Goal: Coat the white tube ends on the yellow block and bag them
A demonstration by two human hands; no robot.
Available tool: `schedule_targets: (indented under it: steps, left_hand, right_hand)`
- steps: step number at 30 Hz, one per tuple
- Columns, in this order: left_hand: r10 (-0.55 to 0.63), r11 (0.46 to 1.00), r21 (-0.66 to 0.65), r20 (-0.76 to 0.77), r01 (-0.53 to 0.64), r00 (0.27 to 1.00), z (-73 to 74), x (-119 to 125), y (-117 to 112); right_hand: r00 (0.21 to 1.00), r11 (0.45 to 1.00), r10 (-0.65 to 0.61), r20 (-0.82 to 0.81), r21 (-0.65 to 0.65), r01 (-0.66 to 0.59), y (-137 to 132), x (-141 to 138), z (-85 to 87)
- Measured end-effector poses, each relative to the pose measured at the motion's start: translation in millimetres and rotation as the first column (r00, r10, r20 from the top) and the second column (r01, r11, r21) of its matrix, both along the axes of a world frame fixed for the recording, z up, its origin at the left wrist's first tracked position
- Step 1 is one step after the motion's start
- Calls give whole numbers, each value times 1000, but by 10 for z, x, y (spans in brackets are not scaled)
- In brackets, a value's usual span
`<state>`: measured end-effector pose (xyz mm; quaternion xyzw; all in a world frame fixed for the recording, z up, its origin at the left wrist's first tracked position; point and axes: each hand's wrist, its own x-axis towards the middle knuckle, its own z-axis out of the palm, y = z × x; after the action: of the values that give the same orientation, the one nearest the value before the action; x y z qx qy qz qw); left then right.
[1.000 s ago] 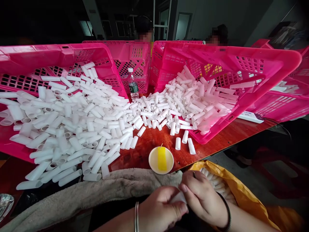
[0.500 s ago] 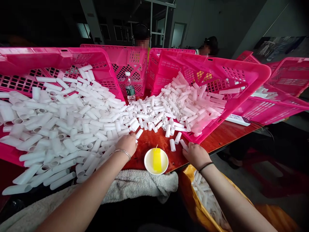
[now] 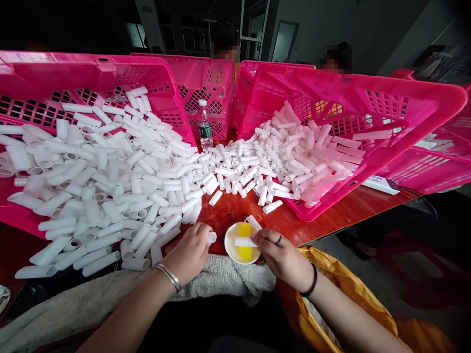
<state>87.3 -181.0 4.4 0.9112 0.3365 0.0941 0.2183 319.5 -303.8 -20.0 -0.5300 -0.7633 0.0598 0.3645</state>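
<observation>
My left hand (image 3: 190, 251), a bangle at its wrist, is closed around a short white plastic tube (image 3: 211, 238), whose open end points right. My right hand (image 3: 285, 260) pinches a white tube (image 3: 243, 241) lying level over a small white bowl (image 3: 228, 251). A second white tube (image 3: 253, 222) slants up from the same fingers, above the bowl's back rim. In the bowl is a yellow strip or block (image 3: 245, 253), partly covered by the level tube. Large heaped tubes (image 3: 110, 186) lie beside my left hand; smaller ones (image 3: 272, 157) lie farther back.
Tipped pink crates (image 3: 176, 113) stand left and right (image 3: 415, 105) on the red table (image 3: 217, 215). A water bottle (image 3: 205, 125) stands between them. A grey towel (image 3: 228, 277) lines the front edge; a yellow sack (image 3: 331, 267) hangs at right. Two people are behind the crates.
My left hand has drawn back from the pile with a tube in it. My right hand has moved left to the bowl, bringing tubes. The view has shifted slightly.
</observation>
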Motion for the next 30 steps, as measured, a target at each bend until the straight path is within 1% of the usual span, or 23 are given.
schedule_targets:
  steps: [1,3,5,7,9,11,13,15,17,19,20,22,25,26,27,28,30]
  left_hand:
    - [-19,999,-37,63,21,998,6,19,-4]
    - [-86,990,-95,150,101,985,-6,69,-13]
    - [-138,980,-116,175,160,975,-54,136,-24]
    - [-139,979,-121,178,162,974,-118,215,-37]
    - [-118,980,-139,184,145,976,-169,285,-43]
    - [-102,977,-168,190,135,976,-191,330,-39]
    - [-99,972,-189,204,138,974,-190,345,-26]
    - [-107,968,-199,224,153,969,-181,343,-11]
    - [-108,964,-215,234,160,966,-176,335,0]
    - [-97,958,-243,234,155,967,-177,330,4]
    - [-89,955,-256,237,150,968,-181,330,4]
    - [-77,951,-273,253,148,964,-194,330,3]
    - [-73,950,-271,281,153,957,-221,328,3]
    - [-73,952,-267,285,152,956,-229,327,4]
    - [-73,952,-266,285,152,956,-236,327,5]
    - [-72,952,-266,284,151,956,-241,326,6]
    - [-66,950,-277,280,147,958,-248,324,7]
  right_hand:
    - [1000,1000,13,5,23,-13,-7,1,-36]
    - [998,999,34,-52,21,-33,-45,13,-76]
    - [986,998,2,-167,-57,-12,-87,17,-90]
    - [965,988,-78,-249,-147,42,-114,11,-100]
    - [963,982,-113,-245,-173,72,-128,12,-116]
    - [982,992,-64,-180,-121,42,-136,30,-132]
    - [995,999,1,-101,-32,-4,-147,63,-142]
    - [997,1000,29,-75,10,-28,-162,91,-143]
    - [994,999,12,-108,-45,-17,-182,98,-135]
    - [988,992,-35,-149,-124,16,-202,78,-126]
    - [986,989,-58,-153,-141,36,-209,60,-122]
    - [987,991,-85,-137,-116,69,-213,17,-118]
    - [993,998,-66,-102,4,66,-197,-34,-123]
    - [992,998,-58,-111,23,61,-192,-44,-127]
    - [989,998,-59,-136,11,61,-190,-51,-131]
    - [981,997,-72,-180,-35,66,-193,-57,-134]
    - [942,976,-139,-305,-202,78,-213,-67,-137]
